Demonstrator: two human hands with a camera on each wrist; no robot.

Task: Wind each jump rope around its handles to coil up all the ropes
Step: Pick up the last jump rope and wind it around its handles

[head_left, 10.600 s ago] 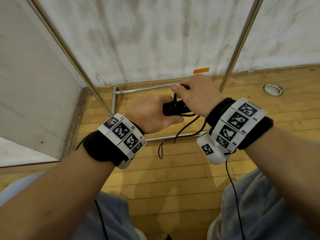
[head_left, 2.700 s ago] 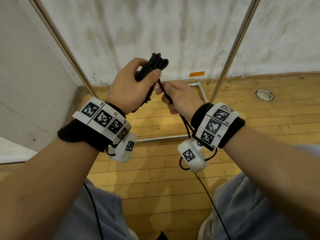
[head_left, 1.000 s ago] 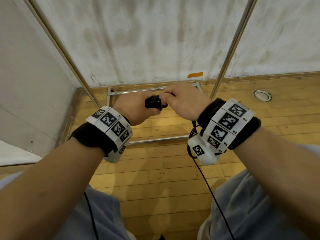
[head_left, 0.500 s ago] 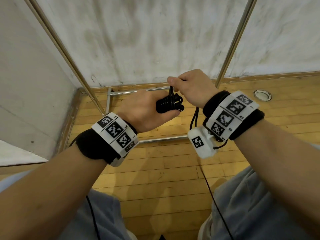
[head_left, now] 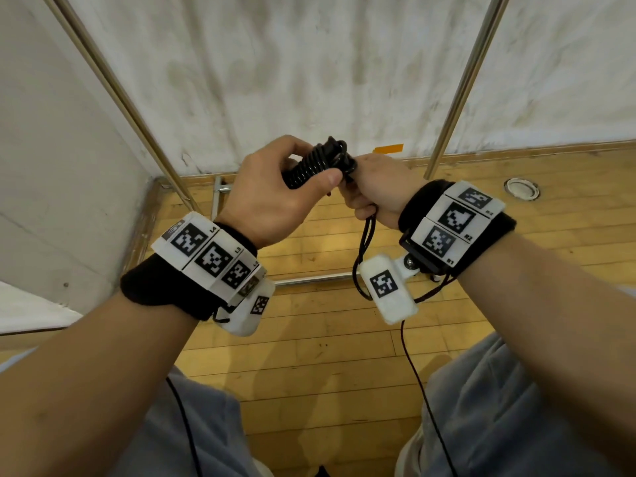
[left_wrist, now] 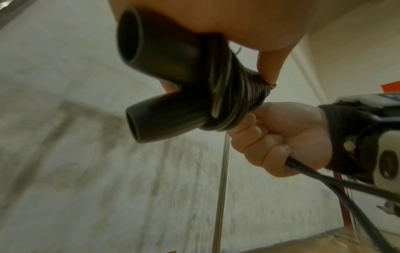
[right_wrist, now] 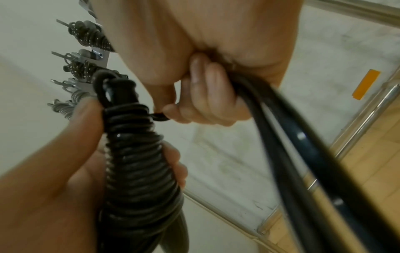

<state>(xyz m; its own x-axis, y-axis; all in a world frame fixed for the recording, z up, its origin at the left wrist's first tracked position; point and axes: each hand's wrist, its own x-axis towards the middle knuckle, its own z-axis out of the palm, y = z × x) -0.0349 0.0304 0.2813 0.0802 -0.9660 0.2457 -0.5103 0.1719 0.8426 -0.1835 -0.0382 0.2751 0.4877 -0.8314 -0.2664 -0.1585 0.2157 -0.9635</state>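
I hold the two black handles (left_wrist: 164, 71) together in my left hand (head_left: 272, 197), fingers and thumb curled round them, up in front of the white wall (head_left: 309, 70). The black rope (right_wrist: 138, 154) is wound round the handles in many tight turns, stacked from the middle up to the top end, and my left thumb presses on the coil. The bare, open ends of the handles stick out below the coil toward the left wrist camera. My right hand (head_left: 377, 182) sits just right of the handles, touching the coil's top end, its fingers (right_wrist: 203, 102) closed round the loose rope; a short stretch runs taut from the coil into the fingertips. Below the right hand two strands of rope hang down in a loop past the right wrist camera (head_left: 389, 290), over the wooden floor (head_left: 327, 356). Far left of the handles in the right wrist view, more coiled ropes (right_wrist: 86, 37) hang on hooks on the wall.
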